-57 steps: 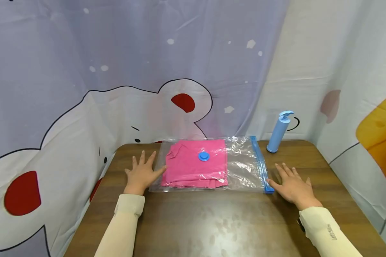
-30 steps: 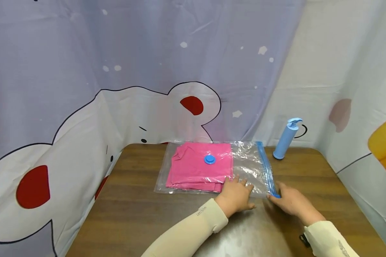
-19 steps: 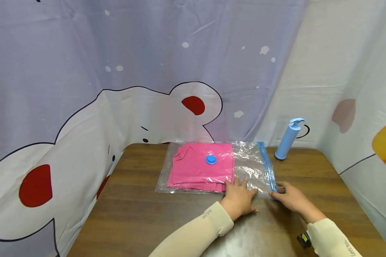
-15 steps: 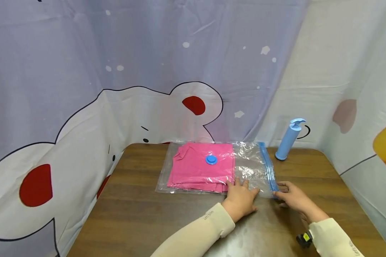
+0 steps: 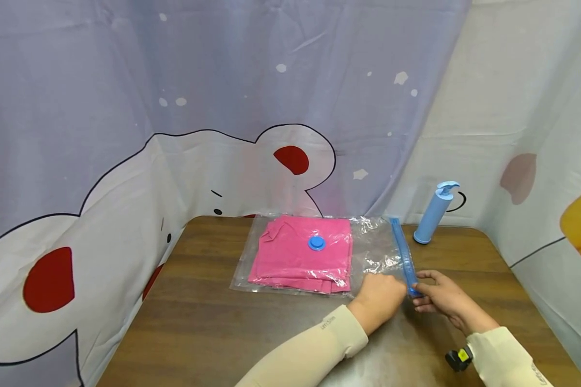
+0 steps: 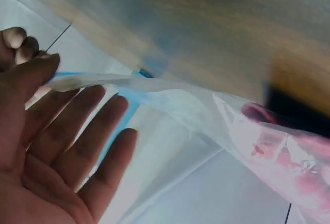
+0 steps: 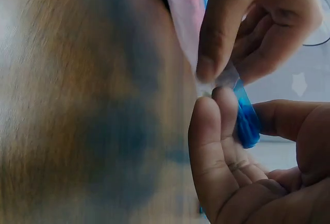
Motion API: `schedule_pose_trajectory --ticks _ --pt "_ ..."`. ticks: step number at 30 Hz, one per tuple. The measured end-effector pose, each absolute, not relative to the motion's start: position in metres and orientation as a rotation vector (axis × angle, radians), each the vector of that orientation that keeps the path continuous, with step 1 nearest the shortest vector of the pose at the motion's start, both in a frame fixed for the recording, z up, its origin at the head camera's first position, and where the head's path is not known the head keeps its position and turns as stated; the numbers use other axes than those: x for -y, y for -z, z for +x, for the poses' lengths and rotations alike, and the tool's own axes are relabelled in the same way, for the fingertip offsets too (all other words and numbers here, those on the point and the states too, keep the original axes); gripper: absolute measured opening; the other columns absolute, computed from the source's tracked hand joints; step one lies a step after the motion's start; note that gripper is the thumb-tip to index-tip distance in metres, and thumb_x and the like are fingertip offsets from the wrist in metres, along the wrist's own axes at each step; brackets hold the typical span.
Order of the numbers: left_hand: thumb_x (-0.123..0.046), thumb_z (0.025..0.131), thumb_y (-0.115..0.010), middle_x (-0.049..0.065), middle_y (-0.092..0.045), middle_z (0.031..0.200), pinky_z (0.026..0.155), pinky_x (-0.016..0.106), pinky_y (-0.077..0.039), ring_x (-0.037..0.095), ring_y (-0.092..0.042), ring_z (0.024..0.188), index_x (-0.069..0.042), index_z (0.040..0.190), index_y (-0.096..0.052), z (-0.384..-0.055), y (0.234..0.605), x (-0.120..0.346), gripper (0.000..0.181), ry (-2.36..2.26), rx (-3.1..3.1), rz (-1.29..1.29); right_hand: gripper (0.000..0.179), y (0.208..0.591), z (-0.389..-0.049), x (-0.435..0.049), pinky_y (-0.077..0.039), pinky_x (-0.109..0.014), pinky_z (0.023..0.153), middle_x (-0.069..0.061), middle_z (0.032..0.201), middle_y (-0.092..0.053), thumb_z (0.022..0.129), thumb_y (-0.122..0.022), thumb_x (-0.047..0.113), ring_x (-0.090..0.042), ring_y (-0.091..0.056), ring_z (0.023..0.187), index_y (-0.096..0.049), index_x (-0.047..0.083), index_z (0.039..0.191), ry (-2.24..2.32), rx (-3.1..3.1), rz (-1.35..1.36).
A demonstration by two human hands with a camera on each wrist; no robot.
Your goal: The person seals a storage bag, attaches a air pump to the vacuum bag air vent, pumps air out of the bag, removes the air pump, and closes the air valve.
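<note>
A clear vacuum storage bag [image 5: 375, 242] lies at the back of the table, a folded pink garment [image 5: 300, 263] inside and a round blue valve [image 5: 317, 243] on top. A blue zip strip [image 5: 401, 244] closes off its right end. My left hand [image 5: 380, 298] pinches the bag's near edge just left of the strip; in the left wrist view its thumb and index finger meet on the plastic. My right hand [image 5: 443, 298] holds the near end of the zip strip. In the right wrist view, a blue piece [image 7: 248, 126] sits between the right thumb and fingers.
A light-blue hand pump [image 5: 433, 217] stands upright at the back right of the wooden table [image 5: 213, 328], beyond the bag. A patterned curtain [image 5: 222, 80] hangs behind the table and along its sides.
My left hand came across from the bag's left side, lay on the plastic, then moved right and curled onto its near edge. The right hand moved from resting flat to holding the zip end.
</note>
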State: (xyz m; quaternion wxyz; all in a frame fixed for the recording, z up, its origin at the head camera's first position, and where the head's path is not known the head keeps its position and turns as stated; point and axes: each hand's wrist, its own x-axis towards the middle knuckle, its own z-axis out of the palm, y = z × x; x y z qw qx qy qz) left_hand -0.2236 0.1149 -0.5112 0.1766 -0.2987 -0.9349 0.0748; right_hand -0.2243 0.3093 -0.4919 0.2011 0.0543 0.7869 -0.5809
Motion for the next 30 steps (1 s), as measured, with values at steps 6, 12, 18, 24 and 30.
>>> schedule_pose_trajectory --ticks 6,12,18,24,30 --pt "-0.038 0.098 -0.085 -0.023 -0.081 0.084 0.060 0.027 -0.060 0.003 -0.077 0.075 -0.046 0.086 -0.081 -0.224 0.513 -0.117 0.014 -0.205 2.575 -0.861 0.062 0.488 -0.224 -0.304 -0.070 -0.029 0.075 -0.001 0.092 -0.079 0.119 -0.049 0.008 -0.008 -0.078 0.077 -0.012 -0.017 0.163 1.650 -2.167 0.110" --pt "-0.038 0.098 -0.084 -0.022 -0.080 0.083 0.059 0.028 -0.060 0.005 -0.076 0.073 -0.045 0.087 -0.081 -0.224 0.510 -0.114 0.013 -0.208 2.539 -0.867 0.059 0.485 -0.223 -0.301 -0.070 -0.028 0.075 0.001 0.091 -0.078 0.119 -0.049 0.007 -0.007 -0.077 0.077 -0.011 -0.015 0.159 1.671 -2.160 0.106" --pt "-0.036 0.100 -0.082 -0.023 -0.079 0.084 0.057 0.026 -0.060 0.003 -0.075 0.072 -0.045 0.088 -0.082 -0.223 0.511 -0.111 0.015 -0.236 2.467 -0.897 0.060 0.481 -0.223 -0.295 -0.070 -0.029 0.073 0.000 0.088 -0.076 0.118 -0.051 0.006 -0.006 -0.076 0.073 -0.012 -0.015 0.157 1.676 -2.219 0.152" --pt "-0.035 0.100 -0.081 -0.025 -0.080 0.087 0.057 0.025 -0.059 0.001 -0.073 0.071 -0.045 0.088 -0.082 -0.223 0.512 -0.109 0.016 -0.238 2.432 -0.896 0.060 0.479 -0.223 -0.291 -0.070 -0.030 0.073 0.000 0.088 -0.076 0.117 -0.053 0.006 -0.006 -0.075 0.072 -0.012 -0.015 0.155 1.677 -2.261 0.167" --pt "-0.035 0.099 -0.082 -0.027 -0.078 0.085 0.056 0.024 -0.058 0.000 -0.072 0.070 -0.044 0.087 -0.082 -0.227 0.516 -0.107 0.016 -0.239 2.396 -0.884 0.059 0.478 -0.224 -0.289 -0.070 -0.030 0.071 0.001 0.088 -0.076 0.115 -0.054 0.004 -0.005 -0.075 0.071 -0.012 -0.016 0.152 1.689 -2.285 0.173"
